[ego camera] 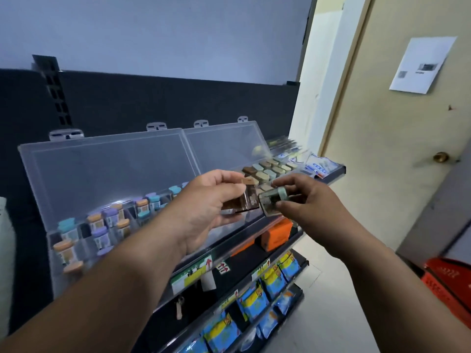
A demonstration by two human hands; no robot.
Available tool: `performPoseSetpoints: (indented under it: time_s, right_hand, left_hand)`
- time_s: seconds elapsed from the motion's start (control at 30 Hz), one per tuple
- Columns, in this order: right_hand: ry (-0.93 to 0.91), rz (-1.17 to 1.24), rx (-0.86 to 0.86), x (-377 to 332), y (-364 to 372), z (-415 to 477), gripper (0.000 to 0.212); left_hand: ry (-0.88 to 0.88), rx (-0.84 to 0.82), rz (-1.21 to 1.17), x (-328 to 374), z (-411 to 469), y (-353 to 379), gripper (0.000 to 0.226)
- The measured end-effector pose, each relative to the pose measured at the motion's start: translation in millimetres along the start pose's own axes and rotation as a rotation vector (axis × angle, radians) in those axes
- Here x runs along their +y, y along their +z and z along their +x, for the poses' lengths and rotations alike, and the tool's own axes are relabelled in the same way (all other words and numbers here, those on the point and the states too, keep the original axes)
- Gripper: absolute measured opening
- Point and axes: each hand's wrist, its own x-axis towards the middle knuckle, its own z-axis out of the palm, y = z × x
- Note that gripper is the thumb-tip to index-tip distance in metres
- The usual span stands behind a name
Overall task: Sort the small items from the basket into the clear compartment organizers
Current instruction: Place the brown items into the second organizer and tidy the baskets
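From the head camera, the left hand (204, 200) pinches a small brown-capped container (246, 197) between thumb and fingers, and the right hand (303, 200) pinches a small green-capped clear container (271, 201) by its ends. The two containers nearly touch, both held in the air just above the front edge of the right organizer (265, 174).

That organizer sits on the top shelf (254, 238). Its clear lid (224, 146) stands open behind it, and its compartments hold rows of tan, brown and pale-green capped containers. Left of it, touching side by side, is a second clear organizer (84, 235), lid also up, filled with purple, teal and orange capped jars (109, 217).

Right of the right organizer, flat packets (318, 166) lie at the shelf's end. Below it, an orange box (277, 235) sits on the next shelf, and blue-and-yellow packets (272, 278) hang lower still. Open floor (331, 289) lies right of the shelves, bounded by a door (407, 149) and a red crate (451, 281).
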Motion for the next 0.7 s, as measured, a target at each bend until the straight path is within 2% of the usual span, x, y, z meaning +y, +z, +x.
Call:
performPoseSetpoints:
  time_s: [0.23,0.37,0.53,0.7]
  right_hand:
    - [-0.052,0.032,-0.01,37,-42,69,0.032]
    - [-0.127,-0.033,-0.01,69,-75,121,0.03]
    - [-0.21,-0.126,-0.095,106,-109,184,0.023]
    - [-0.247,-0.252,-0.155,141,-120,228,0.025]
  left_hand:
    - [0.069,0.11,0.13,-3,56,29,0.027]
    - [0.098,0.192,0.282,-15,98,56,0.034]
    - [0.097,0.308,0.411,-26,151,106,0.041]
    - [0.11,0.327,0.568,-38,187,138,0.047]
